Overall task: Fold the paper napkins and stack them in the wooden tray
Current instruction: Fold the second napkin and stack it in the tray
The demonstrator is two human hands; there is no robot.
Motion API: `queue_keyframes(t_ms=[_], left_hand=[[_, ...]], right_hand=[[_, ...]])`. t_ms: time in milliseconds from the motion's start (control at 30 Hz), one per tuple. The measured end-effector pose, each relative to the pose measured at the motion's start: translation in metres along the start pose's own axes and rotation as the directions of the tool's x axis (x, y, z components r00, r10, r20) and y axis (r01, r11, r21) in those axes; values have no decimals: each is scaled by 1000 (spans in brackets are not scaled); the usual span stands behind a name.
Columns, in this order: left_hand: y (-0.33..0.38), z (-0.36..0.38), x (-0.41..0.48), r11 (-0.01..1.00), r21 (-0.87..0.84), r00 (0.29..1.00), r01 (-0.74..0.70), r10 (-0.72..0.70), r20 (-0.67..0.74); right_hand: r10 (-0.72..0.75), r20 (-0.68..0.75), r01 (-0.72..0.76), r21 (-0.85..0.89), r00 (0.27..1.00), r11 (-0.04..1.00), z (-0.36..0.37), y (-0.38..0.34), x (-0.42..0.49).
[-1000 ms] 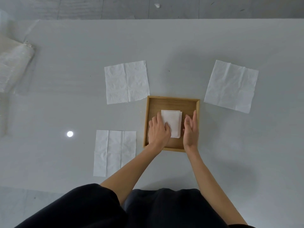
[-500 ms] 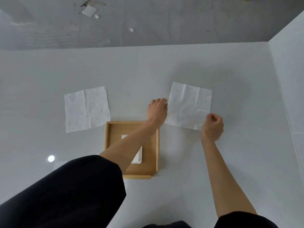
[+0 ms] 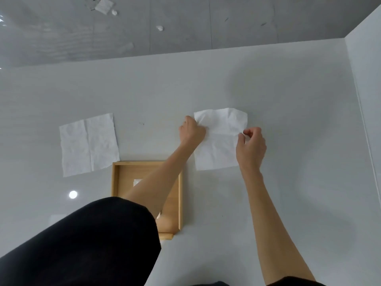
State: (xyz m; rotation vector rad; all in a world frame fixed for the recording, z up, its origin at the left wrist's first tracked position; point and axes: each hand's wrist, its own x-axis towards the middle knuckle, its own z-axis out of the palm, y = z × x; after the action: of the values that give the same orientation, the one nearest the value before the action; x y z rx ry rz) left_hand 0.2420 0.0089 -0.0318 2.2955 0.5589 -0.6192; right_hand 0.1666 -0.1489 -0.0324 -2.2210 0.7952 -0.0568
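A white napkin lies on the white table to the right of the wooden tray. My left hand pinches its left edge near the top corner. My right hand pinches its right edge, and the far part of the sheet is lifted and crumpled. Inside the tray a folded napkin shows only as a small white corner; my left forearm covers the rest. Another flat napkin lies left of the tray.
The table's far edge runs across the top, with grey floor and paper scraps beyond. A white wall borders the table on the right. My black sleeve fills the lower left.
Both hands left the folded napkin in the tray, reached to the right napkin and gripped its side edges; it now sits nearer me and its far part is raised.
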Motion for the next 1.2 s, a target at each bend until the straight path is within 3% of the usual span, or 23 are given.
queue_keyframes(t_ms=[67, 133, 233, 367, 433, 500, 667, 767, 867, 933, 1000, 1067, 1133, 1200], left_hand=[[-10, -11, -16, 997, -35, 997, -72, 71, -21], [-20, -29, -33, 968, -72, 971, -240, 238, -31], [-31, -74, -57, 887, -214, 872, -410, 450, 194], [-50, -135, -103, 867, -334, 682, -369, 497, 537], [-61, -154, -132, 865, -418, 605, -279, 496, 623], [-75, -170, -161, 825, -544, 579, -152, 521, 627], [-94, -222, -220, 707, -697, 623, -116, 599, 504], [-100, -256, -247, 757, -609, 686, -236, 574, 448], [-114, -280, -264, 791, -572, 717, -220, 528, 455], [-128, -290, -273, 800, -571, 740, -183, 495, 456], [-143, -294, -282, 794, -589, 773, -150, 466, 431], [-160, -294, -288, 758, -644, 800, -101, 446, 400], [-178, -291, -291, 731, -680, 827, -49, 412, 383], [-196, -289, -290, 718, -696, 838, 4, 378, 394]], right_hand=[[-189, 137, 176, 96, 973, 980, -22, -14, -11], [-316, 300, 298, 105, 900, 949, -47, -33, -23], [-391, 546, 405, 102, 741, 909, -82, -70, -50], [-370, 743, 400, 151, 558, 904, -125, -125, -94], [-392, 774, 378, 214, 496, 901, -147, -150, -117], [-442, 764, 316, 323, 470, 892, -168, -167, -142], [-464, 716, 96, 491, 522, 866, -194, -160, -181], [-394, 759, -3, 462, 518, 887, -183, -144, -209], [-410, 717, -33, 516, 564, 856, -163, -142, -235], [-427, 694, -156, 609, 580, 777, -152, -140, -250], [-443, 718, -342, 665, 537, 664, -143, -135, -262], [-374, 758, -550, 648, 535, 526, -130, -123, -277], [-320, 758, -592, 647, 568, 481, -116, -96, -278], [-455, 786, -728, 590, 418, 351, -100, -74, -278]])
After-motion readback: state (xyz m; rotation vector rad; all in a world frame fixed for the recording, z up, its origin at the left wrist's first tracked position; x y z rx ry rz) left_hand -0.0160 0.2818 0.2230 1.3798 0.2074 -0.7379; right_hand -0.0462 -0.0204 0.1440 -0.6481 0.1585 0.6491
